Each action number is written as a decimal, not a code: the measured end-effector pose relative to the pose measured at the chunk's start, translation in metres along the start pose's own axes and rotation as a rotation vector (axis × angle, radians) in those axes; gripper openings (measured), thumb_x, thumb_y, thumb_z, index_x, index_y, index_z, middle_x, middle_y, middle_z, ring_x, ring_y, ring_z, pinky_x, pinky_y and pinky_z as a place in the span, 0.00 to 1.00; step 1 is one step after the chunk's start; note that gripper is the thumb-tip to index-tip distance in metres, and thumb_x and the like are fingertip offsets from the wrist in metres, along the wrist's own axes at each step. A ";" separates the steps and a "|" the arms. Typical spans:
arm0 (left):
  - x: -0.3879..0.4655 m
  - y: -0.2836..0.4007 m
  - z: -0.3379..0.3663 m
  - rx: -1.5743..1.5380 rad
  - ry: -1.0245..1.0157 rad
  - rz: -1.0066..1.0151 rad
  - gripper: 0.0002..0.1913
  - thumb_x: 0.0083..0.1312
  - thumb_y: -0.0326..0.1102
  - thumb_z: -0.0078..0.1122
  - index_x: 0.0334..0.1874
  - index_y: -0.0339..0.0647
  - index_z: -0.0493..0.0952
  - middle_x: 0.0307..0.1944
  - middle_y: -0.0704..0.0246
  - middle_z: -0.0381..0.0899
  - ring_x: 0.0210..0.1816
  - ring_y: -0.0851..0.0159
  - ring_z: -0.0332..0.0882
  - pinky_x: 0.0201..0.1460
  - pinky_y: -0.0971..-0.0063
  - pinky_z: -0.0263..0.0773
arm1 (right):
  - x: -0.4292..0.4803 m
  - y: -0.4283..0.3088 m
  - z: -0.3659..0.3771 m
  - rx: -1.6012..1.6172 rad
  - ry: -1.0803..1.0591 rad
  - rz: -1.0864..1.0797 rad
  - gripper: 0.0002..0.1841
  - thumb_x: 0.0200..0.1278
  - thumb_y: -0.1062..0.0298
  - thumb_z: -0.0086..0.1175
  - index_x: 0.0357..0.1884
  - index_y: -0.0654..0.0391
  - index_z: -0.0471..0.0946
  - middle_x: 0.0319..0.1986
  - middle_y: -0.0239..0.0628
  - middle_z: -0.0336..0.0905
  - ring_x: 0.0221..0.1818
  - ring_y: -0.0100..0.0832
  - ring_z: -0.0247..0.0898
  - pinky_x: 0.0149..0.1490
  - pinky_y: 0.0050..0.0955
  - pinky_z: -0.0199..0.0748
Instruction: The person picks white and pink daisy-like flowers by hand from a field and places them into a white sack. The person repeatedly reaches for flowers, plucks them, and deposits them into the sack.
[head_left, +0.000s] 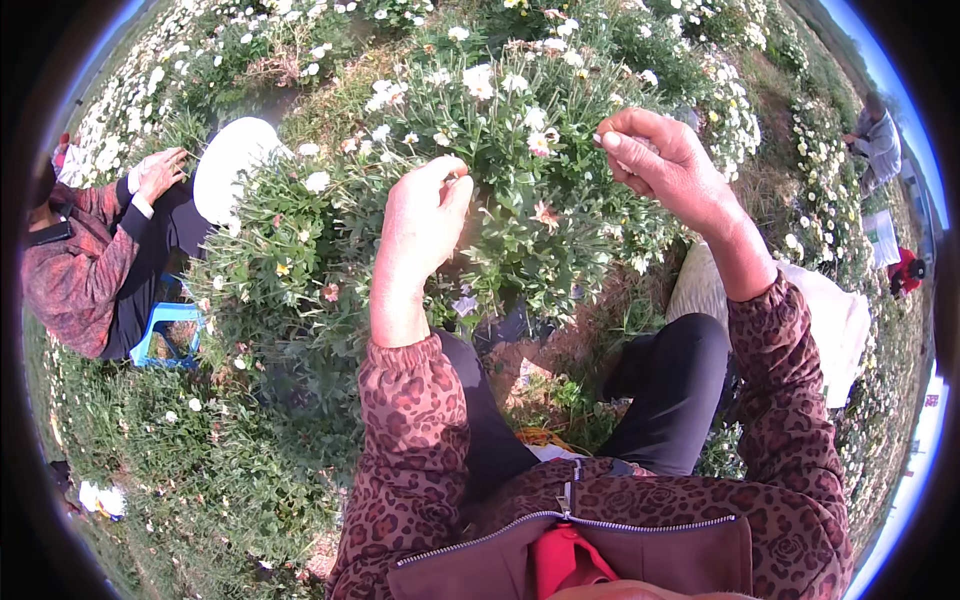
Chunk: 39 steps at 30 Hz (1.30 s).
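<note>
My left hand is over the chrysanthemum-like bushes, its thumb and index finger drawn close. Whether it holds anything is hidden by the curled fingers. My right hand is raised to the right of the white flowers, thumb bent against the fingers. Something pale, apparently white petals, shows inside its curl. Between and beyond the hands stand white blooms, a pink-tinged white flower and a wilted pinkish flower. Both forearms are in leopard-print sleeves.
A whitish woven sack lies beside my right knee. At left, a person sits by a blue plastic stool, near a round white object. Another person is at far right. Flower rows surround us.
</note>
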<state>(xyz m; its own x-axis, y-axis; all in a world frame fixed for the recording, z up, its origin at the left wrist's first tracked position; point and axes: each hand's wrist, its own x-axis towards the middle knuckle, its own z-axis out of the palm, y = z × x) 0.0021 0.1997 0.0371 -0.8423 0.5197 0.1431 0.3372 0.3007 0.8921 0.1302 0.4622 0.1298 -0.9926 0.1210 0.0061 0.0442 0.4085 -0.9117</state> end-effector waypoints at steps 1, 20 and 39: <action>0.000 -0.001 -0.001 0.011 -0.012 -0.014 0.15 0.64 0.32 0.65 0.52 0.35 0.82 0.35 0.58 0.85 0.33 0.58 0.84 0.41 0.68 0.77 | 0.013 0.008 0.011 -0.072 -0.043 -0.062 0.17 0.77 0.57 0.58 0.55 0.60 0.79 0.25 0.25 0.76 0.25 0.15 0.66 0.32 0.18 0.68; -0.015 -0.020 -0.010 0.574 0.189 -0.019 0.06 0.60 0.24 0.58 0.38 0.32 0.76 0.41 0.45 0.75 0.44 0.38 0.79 0.48 0.47 0.75 | 0.035 0.064 0.092 -0.165 -0.323 0.114 0.17 0.75 0.53 0.61 0.39 0.59 0.82 0.24 0.23 0.74 0.30 0.16 0.65 0.36 0.25 0.70; -0.009 -0.011 -0.007 0.265 0.291 0.206 0.12 0.57 0.15 0.55 0.42 0.32 0.75 0.37 0.53 0.79 0.38 0.48 0.80 0.43 0.62 0.76 | 0.085 0.087 0.043 -0.183 0.015 0.246 0.26 0.72 0.67 0.60 0.71 0.58 0.72 0.29 0.27 0.81 0.24 0.16 0.64 0.29 0.21 0.65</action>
<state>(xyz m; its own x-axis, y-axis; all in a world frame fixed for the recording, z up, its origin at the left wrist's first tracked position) 0.0027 0.1858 0.0291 -0.8166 0.3549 0.4551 0.5748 0.4285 0.6971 0.0451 0.4695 0.0334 -0.9480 0.2491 -0.1981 0.3036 0.5213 -0.7975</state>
